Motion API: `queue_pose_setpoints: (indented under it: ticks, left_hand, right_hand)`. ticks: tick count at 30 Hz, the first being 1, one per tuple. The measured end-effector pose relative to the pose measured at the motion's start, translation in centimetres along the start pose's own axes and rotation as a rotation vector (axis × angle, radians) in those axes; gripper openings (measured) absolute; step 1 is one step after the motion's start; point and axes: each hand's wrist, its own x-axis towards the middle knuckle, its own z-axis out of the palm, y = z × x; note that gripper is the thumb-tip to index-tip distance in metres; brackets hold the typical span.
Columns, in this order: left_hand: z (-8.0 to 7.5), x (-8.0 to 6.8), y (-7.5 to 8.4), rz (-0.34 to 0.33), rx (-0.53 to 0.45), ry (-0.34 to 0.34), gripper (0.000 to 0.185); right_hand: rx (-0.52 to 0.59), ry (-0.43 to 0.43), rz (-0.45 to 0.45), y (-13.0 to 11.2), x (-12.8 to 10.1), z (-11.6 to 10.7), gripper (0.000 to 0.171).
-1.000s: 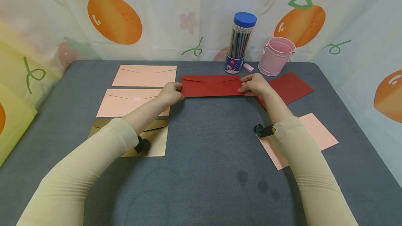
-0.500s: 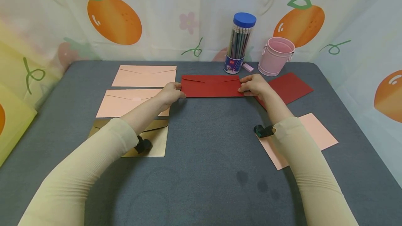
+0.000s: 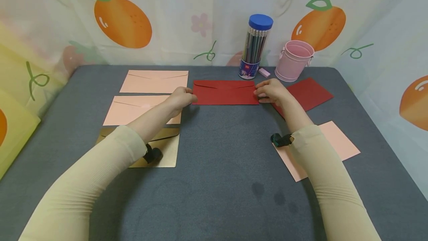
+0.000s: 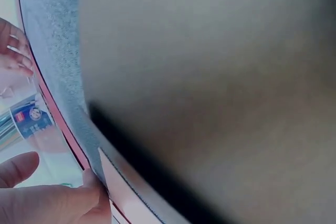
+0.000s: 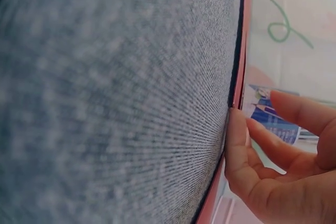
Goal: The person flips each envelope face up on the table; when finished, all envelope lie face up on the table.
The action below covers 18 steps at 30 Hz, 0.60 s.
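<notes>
A red envelope (image 3: 224, 93) lies flat at the back middle of the table, flap side up. At its left end, my left hand (image 3: 181, 98) has its fingertips right at the short edge; in the left wrist view the thumb (image 4: 21, 169) stands raised, off the paper. My right hand (image 3: 271, 90) is at the opposite end, fingers (image 5: 237, 135) against the edge and the other digits apart from it in the right wrist view. Left of the red envelope are two pink envelopes (image 3: 153, 81) in a column, with a gold envelope (image 3: 164, 153) below, partly under my left forearm.
Behind the envelope stand a tube of pencils (image 3: 255, 47) with a blue lid, a small eraser (image 3: 264, 72) and a pink bucket (image 3: 294, 61). Another red envelope (image 3: 311, 92) and a pink envelope (image 3: 339, 140) lie askew at right, partly under my right arm.
The red envelope's near edge has settled down onto the table. My left hand's grip on its end has loosened, with the fingers shifting slightly; my right hand has barely moved.
</notes>
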Motion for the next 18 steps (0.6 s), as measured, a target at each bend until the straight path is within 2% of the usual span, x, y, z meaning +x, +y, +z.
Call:
queue_pose_setpoints:
  ticks: [5, 11, 15, 18]
  left_hand:
    - [0.0, -0.1, 0.4, 0.000, 0.000, 0.021, 0.065]
    - [0.4, -0.4, 1.3, 0.035, -0.004, 0.084, 0.064]
    - [1.2, -0.6, 2.3, 0.058, -0.042, 0.092, 0.063]
    - [2.0, -0.6, 3.1, 0.084, -0.108, 0.070, 0.063]
  right_hand:
    - [0.022, 0.000, -0.013, -0.1, -0.2, -0.3, 0.048]
    - [0.008, 0.017, -0.044, -0.3, -0.6, -1.1, 0.047]
    - [-0.002, 0.034, -0.063, -0.3, -1.1, -2.0, 0.048]
    - [-0.001, 0.040, -0.079, 0.0, -1.3, -2.8, 0.049]
